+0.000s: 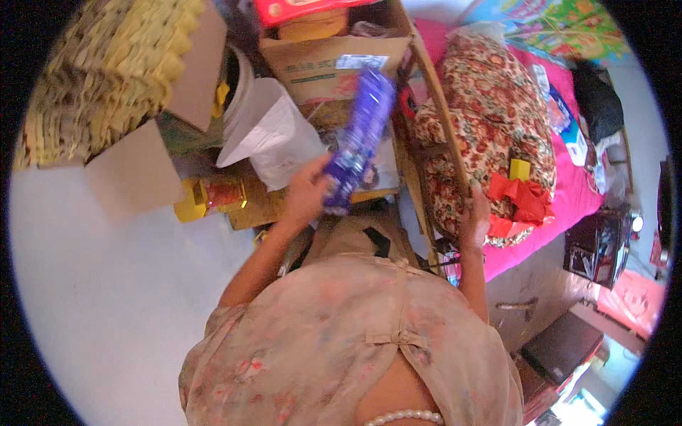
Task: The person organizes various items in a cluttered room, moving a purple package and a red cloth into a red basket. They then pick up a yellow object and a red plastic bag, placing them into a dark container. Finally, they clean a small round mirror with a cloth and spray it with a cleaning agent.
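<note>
My left hand (309, 191) grips the lower end of a long, shiny blue-purple package (367, 117), which is blurred and tilted up over the desk-like surface. Behind the package's upper end stands an open cardboard box (314, 58) bearing writing. A white plastic bag or liner (277, 138) is just left of the package, beside a pale bucket-like container (237, 90). On the right, my right hand (474, 218) holds the near end of a curved wooden rail (442, 117); some of its fingers are hidden.
Left are a yellow container with a clear red-filled part (224, 194), cardboard pieces (133, 165) and stacked yellowish trays (106, 69). Right of the rail, a floral bundle (495, 106) lies on a pink-covered bed (570, 197), with red paper (519, 199) and a small yellow box (519, 169) on it.
</note>
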`<action>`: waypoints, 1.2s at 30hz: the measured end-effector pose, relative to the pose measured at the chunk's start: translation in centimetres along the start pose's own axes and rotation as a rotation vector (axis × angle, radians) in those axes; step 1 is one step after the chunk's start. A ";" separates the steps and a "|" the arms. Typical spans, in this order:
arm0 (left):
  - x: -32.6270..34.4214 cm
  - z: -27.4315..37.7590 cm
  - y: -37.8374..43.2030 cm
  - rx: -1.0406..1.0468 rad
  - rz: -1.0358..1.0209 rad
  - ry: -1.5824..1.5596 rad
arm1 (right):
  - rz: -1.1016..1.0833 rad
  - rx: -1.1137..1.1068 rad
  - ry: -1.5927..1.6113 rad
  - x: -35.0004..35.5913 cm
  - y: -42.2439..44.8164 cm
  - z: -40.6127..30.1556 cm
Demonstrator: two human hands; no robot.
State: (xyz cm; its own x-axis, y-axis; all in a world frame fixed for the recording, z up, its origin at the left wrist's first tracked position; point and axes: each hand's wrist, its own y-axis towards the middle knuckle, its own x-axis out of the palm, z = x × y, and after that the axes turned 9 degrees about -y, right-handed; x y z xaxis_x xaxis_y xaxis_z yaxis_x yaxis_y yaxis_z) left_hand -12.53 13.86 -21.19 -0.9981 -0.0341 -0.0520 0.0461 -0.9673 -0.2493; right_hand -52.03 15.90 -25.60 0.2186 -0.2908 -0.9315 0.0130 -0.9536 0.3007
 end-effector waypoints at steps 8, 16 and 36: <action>-0.6 -1.2 -5.0 0.218 -0.441 -0.010 | -0.770 0.161 1.131 1.3 -1.6 -12.9; -10.7 -0.8 4.1 0.363 0.133 0.515 | -0.783 0.456 0.977 -2.0 -1.9 -16.5; -4.8 -9.4 -1.6 0.436 -0.066 1.026 | -0.751 0.460 0.881 -0.1 -2.7 -13.1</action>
State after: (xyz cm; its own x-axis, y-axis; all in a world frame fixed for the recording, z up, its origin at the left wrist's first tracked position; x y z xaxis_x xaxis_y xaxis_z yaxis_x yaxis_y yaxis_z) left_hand -7.39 17.97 -29.58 -0.4815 0.0497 -0.8750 -0.2255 -0.9718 0.0689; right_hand -39.33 19.51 -23.59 0.8865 0.3199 -0.3343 0.1143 -0.8515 -0.5118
